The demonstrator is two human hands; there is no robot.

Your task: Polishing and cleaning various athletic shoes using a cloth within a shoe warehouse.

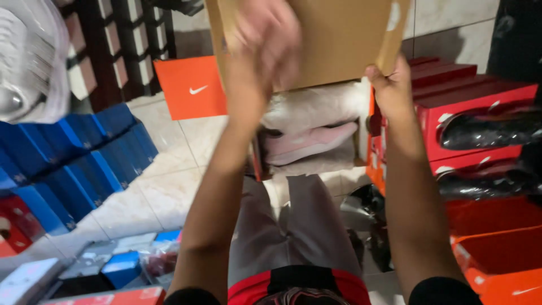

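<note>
A brown cardboard lid [333,39] is raised over an open shoe box [316,133] that rests on my knees. My left hand [262,42] is blurred against the lid's left part, fingers spread on its surface. At the lid's right edge, my right hand [389,87] grips it with the thumb on the front. Inside the box lie a pale pink shoe [307,144] and white wrapping paper [316,104].
Blue shoe boxes [84,158] are stacked on the tiled floor at left. Red and orange boxes [468,113] pile up at right, with black shoes on them. An orange lid [189,87] leans by a dark shelf of boxes. Loose boxes lie at bottom left.
</note>
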